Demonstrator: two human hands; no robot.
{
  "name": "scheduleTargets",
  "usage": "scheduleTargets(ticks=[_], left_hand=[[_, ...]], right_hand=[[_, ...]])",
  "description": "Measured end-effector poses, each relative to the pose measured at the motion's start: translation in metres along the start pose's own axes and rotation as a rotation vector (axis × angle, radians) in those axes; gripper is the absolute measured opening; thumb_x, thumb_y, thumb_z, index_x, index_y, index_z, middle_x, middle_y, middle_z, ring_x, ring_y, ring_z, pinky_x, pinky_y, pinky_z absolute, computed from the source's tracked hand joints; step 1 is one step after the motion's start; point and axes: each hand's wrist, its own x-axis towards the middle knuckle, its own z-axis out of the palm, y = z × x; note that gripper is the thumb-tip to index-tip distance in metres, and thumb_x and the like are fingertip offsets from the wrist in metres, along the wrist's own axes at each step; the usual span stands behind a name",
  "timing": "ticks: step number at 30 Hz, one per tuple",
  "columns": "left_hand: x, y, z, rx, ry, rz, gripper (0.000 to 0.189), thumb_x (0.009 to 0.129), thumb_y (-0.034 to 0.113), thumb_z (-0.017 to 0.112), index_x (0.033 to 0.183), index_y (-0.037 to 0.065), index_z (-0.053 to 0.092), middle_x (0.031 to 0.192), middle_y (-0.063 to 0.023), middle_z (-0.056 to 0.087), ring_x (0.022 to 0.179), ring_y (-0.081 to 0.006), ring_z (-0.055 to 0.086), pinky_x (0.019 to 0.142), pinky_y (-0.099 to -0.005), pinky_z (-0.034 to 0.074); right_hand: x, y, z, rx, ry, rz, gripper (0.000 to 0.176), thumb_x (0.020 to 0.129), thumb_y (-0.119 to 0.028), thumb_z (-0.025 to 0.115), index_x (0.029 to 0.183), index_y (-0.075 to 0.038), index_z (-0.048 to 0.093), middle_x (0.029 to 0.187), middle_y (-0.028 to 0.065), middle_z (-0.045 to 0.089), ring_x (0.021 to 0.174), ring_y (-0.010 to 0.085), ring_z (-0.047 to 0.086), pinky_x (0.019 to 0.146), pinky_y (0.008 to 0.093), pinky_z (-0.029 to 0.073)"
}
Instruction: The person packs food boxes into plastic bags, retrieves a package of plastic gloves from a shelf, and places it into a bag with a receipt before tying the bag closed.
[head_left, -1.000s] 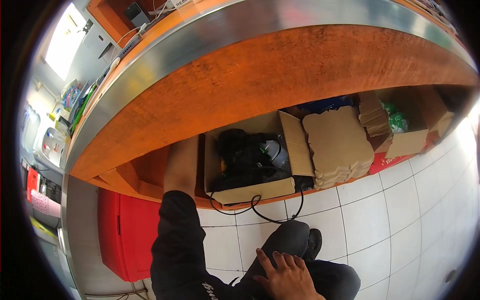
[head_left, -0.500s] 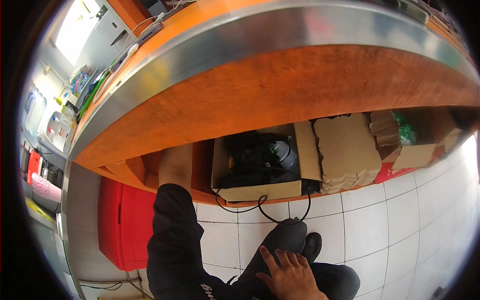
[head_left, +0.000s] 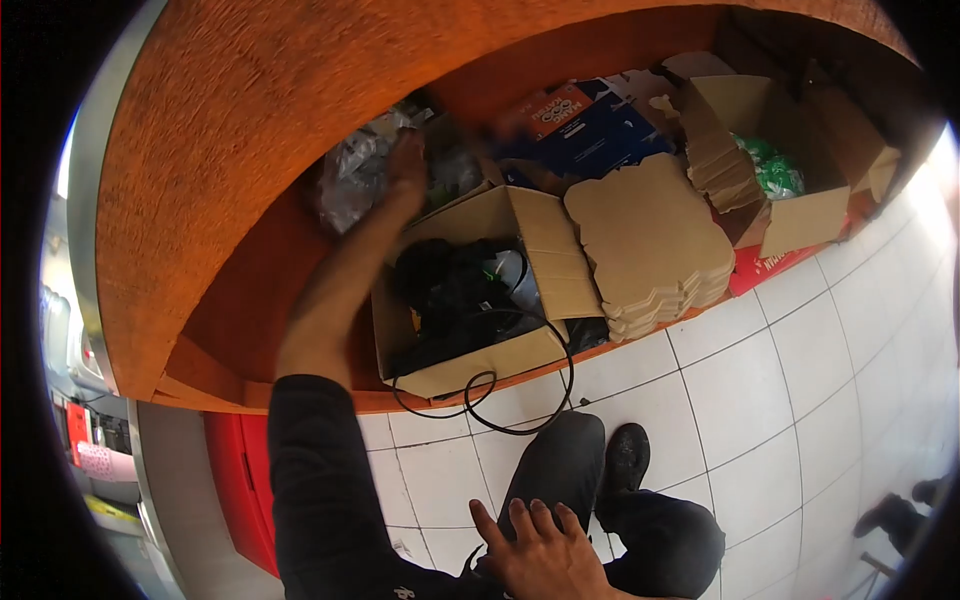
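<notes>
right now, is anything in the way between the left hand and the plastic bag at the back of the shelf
Nothing visible does. The left hand is right at the plastic bag, though blur hides whether they touch. The cardboard box of cables sits beside the forearm, further right in the view, not in the path.

A bare strip of orange wooden shelf [head_left: 245, 325] lies open left of the open brown cardboard box [head_left: 545, 255]. At its back, crumpled clear plastic bags [head_left: 352, 185] block the way; stacked flat cardboard sheets [head_left: 650, 240] fill the right.
</notes>
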Motion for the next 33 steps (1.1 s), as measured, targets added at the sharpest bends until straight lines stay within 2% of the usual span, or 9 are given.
scheduleTargets(ticks=[3, 8, 11, 13, 15, 24, 27, 30, 33], left_hand=[[0.006, 0.041, -0.022, 0.216, 0.165, 0.191, 0.035, 0.091, 0.015, 0.053, 0.122, 0.009, 0.066, 0.142, -0.0131, 0.052, 0.136, -0.0246, 0.044, 0.110, -0.0394, 0.035], [0.031, 0.058, -0.043, -1.002, -0.294, -0.105, 0.038, 0.092, 0.018, 0.050, 0.127, 0.006, 0.061, 0.142, -0.0120, 0.053, 0.134, -0.0281, 0.047, 0.110, -0.0374, 0.035], [0.153, 0.106, 0.183, -1.348, 0.036, 0.173, 0.050, 0.092, 0.031, 0.048, 0.134, 0.005, 0.055, 0.137, -0.0155, 0.056, 0.127, -0.0302, 0.052, 0.109, -0.0385, 0.037], [0.070, 0.083, 0.062, -1.511, -0.225, -0.141, 0.055, 0.087, 0.036, 0.055, 0.133, 0.006, 0.054, 0.142, -0.0178, 0.050, 0.134, -0.0232, 0.046, 0.109, -0.0352, 0.037], [0.045, 0.055, 0.017, -1.440, -0.375, 0.244, 0.057, 0.084, 0.035, 0.060, 0.135, 0.010, 0.054, 0.141, -0.0127, 0.053, 0.132, -0.0230, 0.047, 0.108, -0.0356, 0.037], [0.089, 0.121, 0.098, -1.167, 0.217, -0.149, 0.040, 0.089, 0.028, 0.055, 0.119, 0.004, 0.062, 0.120, -0.0239, 0.063, 0.112, -0.0371, 0.060, 0.094, -0.0428, 0.047], [0.118, 0.124, 0.138, -1.116, 0.443, -0.201, 0.035, 0.087, 0.024, 0.054, 0.114, 0.004, 0.065, 0.114, -0.0246, 0.065, 0.108, -0.0371, 0.062, 0.090, -0.0443, 0.048], [0.096, 0.129, 0.154, -1.251, 0.331, -0.145, 0.031, 0.085, 0.020, 0.055, 0.108, 0.004, 0.068, 0.108, -0.0244, 0.066, 0.103, -0.0370, 0.064, 0.086, -0.0447, 0.049], [0.084, 0.127, 0.149, -1.333, 0.269, -0.096, 0.028, 0.084, 0.018, 0.055, 0.104, 0.004, 0.069, 0.105, -0.0242, 0.067, 0.100, -0.0369, 0.065, 0.083, -0.0450, 0.050]], right_hand=[[0.005, 0.001, -0.007, -0.023, -0.087, 0.006, 0.076, 0.081, -0.036, 0.071, 0.147, -0.014, 0.041, 0.124, 0.0198, 0.059, 0.120, 0.0337, 0.053, 0.101, 0.0498, 0.040], [0.003, 0.008, 0.006, -0.067, -0.053, 0.022, 0.071, 0.083, -0.035, 0.068, 0.146, -0.016, 0.042, 0.122, 0.0191, 0.060, 0.117, 0.0336, 0.054, 0.101, 0.0491, 0.040], [0.003, 0.011, 0.011, -0.078, -0.053, 0.022, 0.069, 0.087, -0.035, 0.063, 0.148, -0.015, 0.039, 0.127, 0.0214, 0.056, 0.120, 0.0366, 0.051, 0.102, 0.0514, 0.037], [0.011, 0.007, 0.003, 0.028, -0.207, 0.096, 0.067, 0.091, -0.036, 0.058, 0.150, -0.015, 0.034, 0.130, 0.0229, 0.052, 0.122, 0.0380, 0.048, 0.103, 0.0541, 0.034], [0.011, 0.007, 0.002, 0.025, -0.193, 0.112, 0.067, 0.092, -0.037, 0.057, 0.151, -0.015, 0.033, 0.130, 0.0225, 0.052, 0.123, 0.0373, 0.047, 0.103, 0.0534, 0.034], [0.041, 0.030, -0.097, 0.299, -0.496, 0.194, 0.066, 0.092, -0.038, 0.062, 0.149, -0.017, 0.036, 0.138, 0.0187, 0.050, 0.128, 0.0367, 0.044, 0.103, 0.0538, 0.034], [0.063, 0.119, -0.175, -0.050, 0.141, 0.269, 0.027, 0.085, -0.014, 0.060, 0.110, -0.005, 0.063, 0.099, 0.0183, 0.067, 0.090, 0.0337, 0.068, 0.071, 0.0452, 0.057], [0.149, 0.284, -0.266, -0.289, 0.896, 0.301, 0.025, 0.080, -0.009, 0.061, 0.104, -0.002, 0.066, 0.094, 0.0215, 0.069, 0.089, 0.0355, 0.068, 0.074, 0.0484, 0.056], [0.230, 0.405, -0.312, -0.539, 0.427, 0.609, 0.044, 0.076, -0.008, 0.067, 0.119, -0.007, 0.064, 0.114, 0.0195, 0.066, 0.110, 0.0361, 0.062, 0.083, 0.0483, 0.053]])
